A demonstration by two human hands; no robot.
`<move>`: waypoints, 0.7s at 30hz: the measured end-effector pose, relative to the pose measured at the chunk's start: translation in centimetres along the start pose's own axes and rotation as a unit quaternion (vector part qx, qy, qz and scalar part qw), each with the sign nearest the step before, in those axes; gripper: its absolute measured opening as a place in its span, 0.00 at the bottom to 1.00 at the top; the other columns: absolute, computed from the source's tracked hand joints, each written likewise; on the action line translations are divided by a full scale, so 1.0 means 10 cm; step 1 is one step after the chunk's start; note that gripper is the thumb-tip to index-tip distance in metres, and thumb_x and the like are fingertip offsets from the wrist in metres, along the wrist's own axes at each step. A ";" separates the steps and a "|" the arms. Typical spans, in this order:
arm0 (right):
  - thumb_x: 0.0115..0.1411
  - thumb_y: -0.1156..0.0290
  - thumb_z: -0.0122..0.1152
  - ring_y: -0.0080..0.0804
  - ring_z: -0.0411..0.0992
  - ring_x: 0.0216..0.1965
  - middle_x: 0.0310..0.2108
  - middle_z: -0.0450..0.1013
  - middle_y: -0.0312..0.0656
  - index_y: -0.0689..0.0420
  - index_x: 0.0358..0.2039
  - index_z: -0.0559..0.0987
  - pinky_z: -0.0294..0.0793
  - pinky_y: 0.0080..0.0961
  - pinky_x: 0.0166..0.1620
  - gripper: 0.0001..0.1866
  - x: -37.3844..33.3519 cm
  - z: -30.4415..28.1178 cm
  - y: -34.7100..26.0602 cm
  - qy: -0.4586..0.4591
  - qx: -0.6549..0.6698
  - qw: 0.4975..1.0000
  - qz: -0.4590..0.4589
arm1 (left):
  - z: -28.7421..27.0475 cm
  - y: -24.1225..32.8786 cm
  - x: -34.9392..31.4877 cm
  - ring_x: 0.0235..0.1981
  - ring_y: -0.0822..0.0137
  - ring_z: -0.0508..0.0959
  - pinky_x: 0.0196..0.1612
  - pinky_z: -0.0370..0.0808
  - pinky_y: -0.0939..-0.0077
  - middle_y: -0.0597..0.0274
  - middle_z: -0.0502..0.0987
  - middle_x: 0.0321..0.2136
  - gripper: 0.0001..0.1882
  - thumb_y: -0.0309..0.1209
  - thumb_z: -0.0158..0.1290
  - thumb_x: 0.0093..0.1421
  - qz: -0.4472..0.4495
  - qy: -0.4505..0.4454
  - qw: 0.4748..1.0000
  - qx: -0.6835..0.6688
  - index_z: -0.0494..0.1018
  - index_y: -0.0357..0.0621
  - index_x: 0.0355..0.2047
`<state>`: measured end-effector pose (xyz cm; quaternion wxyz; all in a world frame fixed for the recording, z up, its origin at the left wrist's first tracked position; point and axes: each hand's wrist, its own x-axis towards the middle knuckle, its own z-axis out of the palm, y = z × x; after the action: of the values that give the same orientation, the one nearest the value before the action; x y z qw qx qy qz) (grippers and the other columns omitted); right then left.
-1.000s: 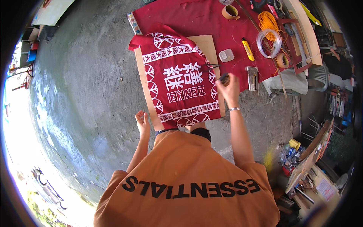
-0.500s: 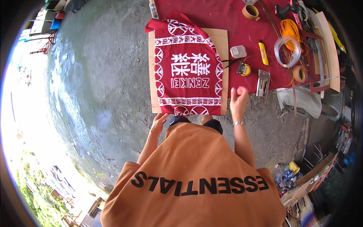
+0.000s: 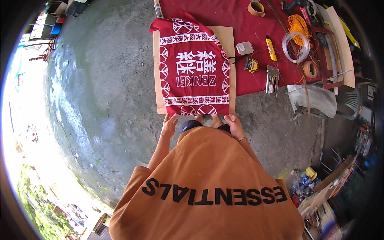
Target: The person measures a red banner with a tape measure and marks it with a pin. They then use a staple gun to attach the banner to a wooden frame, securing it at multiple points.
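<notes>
A dark red cloth [image 3: 196,88] with white printed patterns lies over a light wooden board [image 3: 223,36], whose bare wood shows along both sides and at the far right corner. The cloth's far left corner is bunched up past the board. At the near edge, my left hand [image 3: 169,125] is closed, fingertips pinching the cloth's hem near the left corner. My right hand [image 3: 235,126] pinches the hem at the near right corner, thumb and fingers together. Whether either hand also grips the board's edge underneath is hard to see. A thin black strap [image 3: 236,58] sticks out from the cloth's right side.
On the red-covered table [image 3: 224,16] to the right are a tape measure [image 3: 251,65], yellow cutter knife [image 3: 271,48], staple gun [image 3: 272,80], clear plastic box [image 3: 244,48], tape roll [image 3: 256,9], and coils of clear tubing [image 3: 296,47] and orange cord [image 3: 299,26]. Concrete floor [image 3: 108,80] lies left.
My right hand has come down and left from beside the board to the cloth's near right corner. My left hand has risen slightly to the hem. The whole view has shifted a little.
</notes>
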<state>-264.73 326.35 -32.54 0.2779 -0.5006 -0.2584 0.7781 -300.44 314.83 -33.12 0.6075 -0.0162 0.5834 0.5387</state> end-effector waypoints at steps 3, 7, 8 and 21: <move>0.66 0.63 0.64 0.28 0.72 0.53 0.49 0.76 0.37 0.58 0.49 0.75 0.69 0.29 0.54 0.16 -0.04 -0.15 0.10 0.039 0.002 0.999 0.016 | 0.12 -0.01 0.04 0.48 0.75 0.73 0.57 0.64 0.66 0.74 0.78 0.42 0.09 0.31 0.61 0.64 0.014 0.010 0.999 -0.038 0.74 0.55 0.43; 0.67 0.63 0.63 0.28 0.72 0.52 0.46 0.75 0.34 0.54 0.45 0.76 0.69 0.33 0.54 0.11 -0.06 0.10 0.17 0.123 0.090 0.988 -0.006 | -0.08 0.04 0.04 0.37 0.79 0.75 0.48 0.70 0.75 0.73 0.79 0.35 0.07 0.31 0.61 0.64 0.036 0.009 0.999 -0.019 0.72 0.53 0.34; 0.66 0.63 0.64 0.27 0.71 0.51 0.47 0.74 0.33 0.53 0.45 0.76 0.69 0.33 0.54 0.12 -0.04 0.18 0.16 0.122 0.100 0.988 -0.007 | -0.17 0.05 0.04 0.37 0.78 0.75 0.48 0.70 0.75 0.72 0.79 0.35 0.07 0.31 0.61 0.64 0.043 -0.004 0.999 -0.006 0.72 0.52 0.34; 0.67 0.62 0.61 0.25 0.73 0.48 0.48 0.76 0.31 0.49 0.48 0.76 0.70 0.33 0.53 0.11 0.09 0.50 0.02 0.184 0.233 0.949 -0.102 | 0.00 0.30 0.01 0.53 0.69 0.75 0.60 0.65 0.60 0.68 0.78 0.51 0.15 0.32 0.56 0.68 0.050 0.018 0.994 -0.091 0.72 0.49 0.54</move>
<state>-269.72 326.25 -31.39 0.5074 -0.5271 -0.0636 0.6788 -302.46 316.11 -31.36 0.5652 -0.0523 0.5430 0.6189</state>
